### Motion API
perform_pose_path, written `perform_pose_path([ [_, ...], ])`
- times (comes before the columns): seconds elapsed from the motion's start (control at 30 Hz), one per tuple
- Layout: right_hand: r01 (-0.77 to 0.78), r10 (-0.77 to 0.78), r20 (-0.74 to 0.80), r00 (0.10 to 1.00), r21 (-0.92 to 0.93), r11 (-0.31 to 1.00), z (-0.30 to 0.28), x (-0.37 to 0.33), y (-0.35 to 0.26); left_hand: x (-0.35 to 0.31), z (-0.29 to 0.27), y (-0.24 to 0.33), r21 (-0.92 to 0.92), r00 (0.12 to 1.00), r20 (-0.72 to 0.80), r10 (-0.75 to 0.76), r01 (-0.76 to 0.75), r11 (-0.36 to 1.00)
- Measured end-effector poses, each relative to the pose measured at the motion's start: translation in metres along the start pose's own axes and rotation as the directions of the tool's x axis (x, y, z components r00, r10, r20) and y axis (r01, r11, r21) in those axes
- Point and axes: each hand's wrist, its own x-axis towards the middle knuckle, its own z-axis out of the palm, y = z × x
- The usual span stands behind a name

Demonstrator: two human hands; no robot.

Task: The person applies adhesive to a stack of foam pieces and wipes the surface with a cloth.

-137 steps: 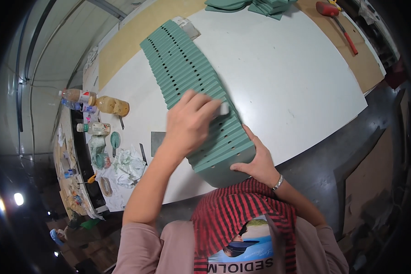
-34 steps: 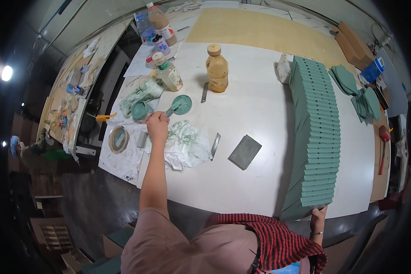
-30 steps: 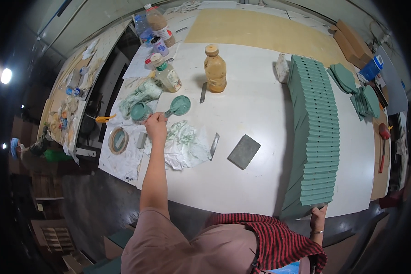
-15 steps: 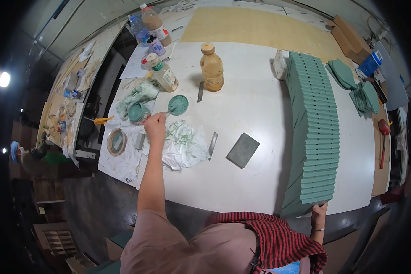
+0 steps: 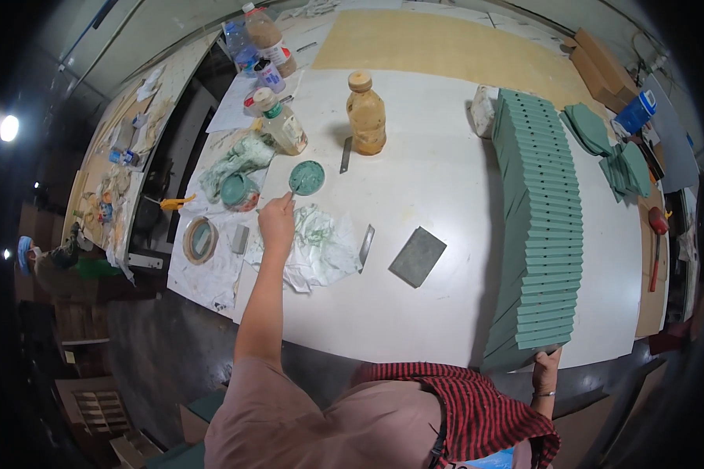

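Observation:
My left hand [image 5: 277, 219] is closed in a pinch on a thin stick-like tool, largely hidden by the fingers. Its tip meets the near edge of a round, shallow lid [image 5: 307, 178] with green paste in it. Beside the hand stands an open jar of green paste [image 5: 239, 192], and a stained white cloth [image 5: 317, 248] lies by the wrist. On the right, my right hand [image 5: 547, 369] grips the near end of a long row of stacked green sheet pieces [image 5: 536, 227]; most of its fingers are out of sight under that end.
A bottle of tan liquid [image 5: 366, 114], a metal strip [image 5: 345, 155], a blade-like strip [image 5: 366, 247] and a dark grey block [image 5: 418, 256] are on the white table. A tape roll [image 5: 201, 241] lies left; loose green pieces [image 5: 624, 168] and a red-headed mallet [image 5: 658, 227] are right.
My left hand has shifted slightly right and nearer to me, from beside the jar to just below the lid of paste. My right hand stays at the end of the stack.

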Motion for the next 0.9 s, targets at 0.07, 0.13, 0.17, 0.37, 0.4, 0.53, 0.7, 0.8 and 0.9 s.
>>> perform_pose_path([
  [0.07, -0.003, 0.003, 0.015, 1.000, 0.002, 1.000, -0.001, 0.003, 0.001, -0.001, 0.000, -0.001, -0.029, 0.999, -0.046, 0.002, -0.003, 1.000],
  [0.13, -0.011, 0.010, 0.043, 0.999, 0.005, 1.000, -0.003, 0.003, 0.003, 0.003, -0.002, -0.009, -0.062, 0.986, -0.168, 0.005, -0.016, 0.998],
  [0.17, -0.001, 0.001, 0.025, 1.000, 0.003, 1.000, -0.005, 0.002, 0.004, 0.006, 0.003, -0.013, -0.001, 0.981, -0.186, 0.062, -0.063, 0.998],
  [0.37, -0.023, 0.023, 0.006, 1.000, 0.000, 1.000, -0.011, 0.003, 0.008, 0.007, 0.013, -0.002, 0.220, 0.991, -0.012, 0.133, -0.127, 0.967],
  [0.4, -0.049, 0.049, -0.002, 0.999, -0.009, 0.999, -0.009, 0.000, 0.008, 0.004, 0.009, 0.000, 0.212, 0.987, -0.012, 0.158, -0.152, 0.965],
  [0.53, -0.035, 0.035, -0.002, 0.999, 0.031, 0.999, 0.000, 0.002, 0.004, 0.003, -0.009, 0.002, 0.006, 0.977, -0.188, 0.097, -0.098, 0.995],
  [0.7, -0.017, 0.017, 0.022, 1.000, 0.016, 1.000, -0.003, 0.001, 0.002, 0.004, -0.021, 0.019, -0.090, 0.990, -0.134, -0.053, 0.041, 0.995],
  [0.8, -0.012, 0.012, -0.008, 1.000, 0.044, 0.999, 0.001, 0.001, -0.002, 0.008, -0.022, 0.016, -0.027, 0.994, -0.112, 0.015, -0.018, 0.999],
  [0.9, -0.015, 0.015, 0.001, 1.000, 0.034, 0.999, 0.001, 0.001, 0.000, 0.014, -0.029, 0.022, -0.011, 0.983, -0.182, 0.018, -0.020, 1.000],
])
